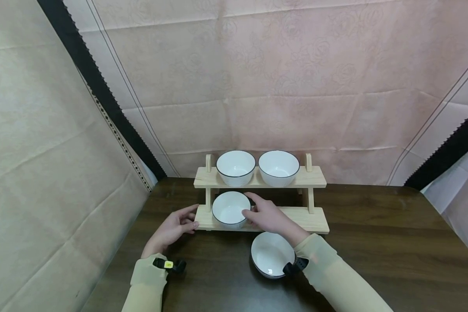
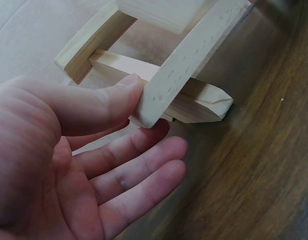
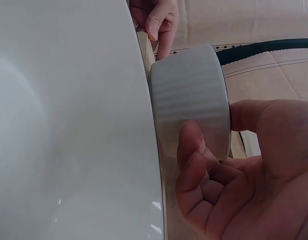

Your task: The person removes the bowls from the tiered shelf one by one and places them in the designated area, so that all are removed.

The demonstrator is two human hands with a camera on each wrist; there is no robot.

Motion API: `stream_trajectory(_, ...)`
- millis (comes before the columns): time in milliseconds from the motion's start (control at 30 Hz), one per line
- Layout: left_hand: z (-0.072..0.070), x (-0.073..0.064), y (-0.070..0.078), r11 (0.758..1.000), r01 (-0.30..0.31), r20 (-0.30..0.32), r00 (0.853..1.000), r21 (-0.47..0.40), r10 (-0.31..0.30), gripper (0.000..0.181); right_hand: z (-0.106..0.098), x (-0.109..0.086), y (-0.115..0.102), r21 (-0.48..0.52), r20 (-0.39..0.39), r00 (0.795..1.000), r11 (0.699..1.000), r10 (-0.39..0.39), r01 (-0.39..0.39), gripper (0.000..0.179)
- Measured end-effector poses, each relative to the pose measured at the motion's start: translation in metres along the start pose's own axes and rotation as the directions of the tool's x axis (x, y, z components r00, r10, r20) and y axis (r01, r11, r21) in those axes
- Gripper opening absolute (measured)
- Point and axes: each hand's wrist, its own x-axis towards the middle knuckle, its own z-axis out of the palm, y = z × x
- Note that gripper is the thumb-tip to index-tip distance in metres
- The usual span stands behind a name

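A two-tier wooden rack (image 1: 302, 219) stands on the table. My left hand (image 1: 173, 227) pinches the left end of its lower board between thumb and fingers; in the left wrist view the other fingers (image 2: 138, 200) extend below the board. On the left part of that board sits a white bowl (image 1: 229, 208) with a dark rim. My right hand (image 1: 271, 215) holds this bowl by its right side, with thumb and curled fingers against it in the right wrist view. Another white bowl (image 1: 271, 253) stands on the table under my right wrist, partly hidden by it.
Two more white bowls, a left one (image 1: 235, 167) and a right one (image 1: 278, 167), stand side by side on the upper board. Behind the dark wooden table (image 1: 374, 234) hangs a pale patterned cloth (image 1: 296, 78), with another cloth (image 1: 43, 173) along the left.
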Motion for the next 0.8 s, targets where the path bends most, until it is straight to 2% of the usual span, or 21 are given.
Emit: stream_trajectory(800, -0.0006, 0.0005, 0.0000, 1.000, -0.002, 0.007, 1.000, -0.001, 0.002, 0.066, 0.0007, -0.0013, -0.0004, 0.042, -0.008, 1.000, 0.999, 0.008, -0.007, 0.066)
